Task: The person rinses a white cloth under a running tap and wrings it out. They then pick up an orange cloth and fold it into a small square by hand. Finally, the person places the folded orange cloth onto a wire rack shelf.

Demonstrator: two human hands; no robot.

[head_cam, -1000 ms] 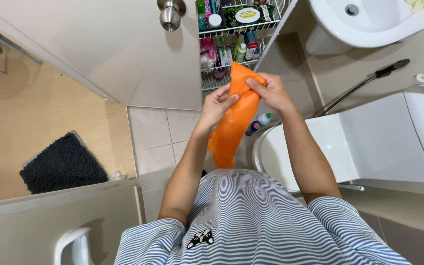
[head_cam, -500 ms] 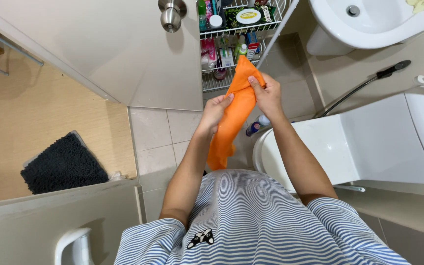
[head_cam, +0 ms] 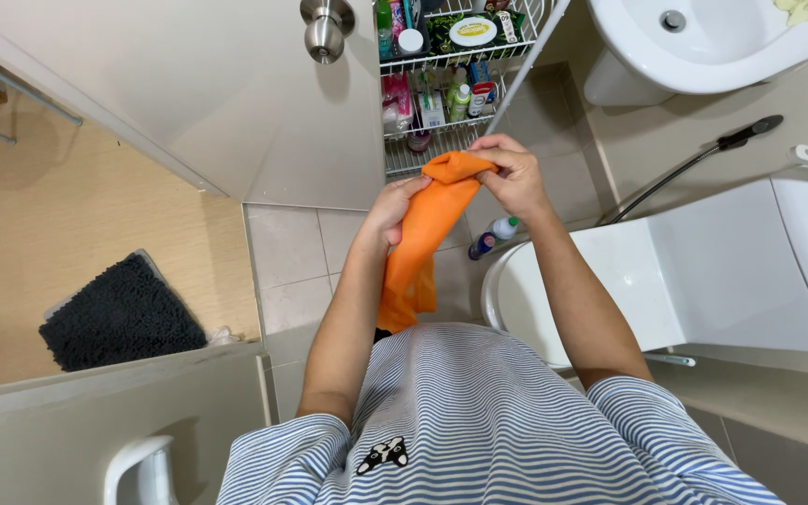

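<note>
Both hands, left hand [head_cam: 393, 208] and right hand [head_cam: 514, 173], pinch the top of an orange cloth [head_cam: 418, 238], hanging toward 6 o'clock. Likely soft, light, limp; best gripped along its upper edge.

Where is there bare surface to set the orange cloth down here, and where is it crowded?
Free: the closed toilet lid beside the right hand, and the floor tiles between door and toilet. Crowded: the wire rack, packed with bottles. Both hands grip the orange cloth.
</note>
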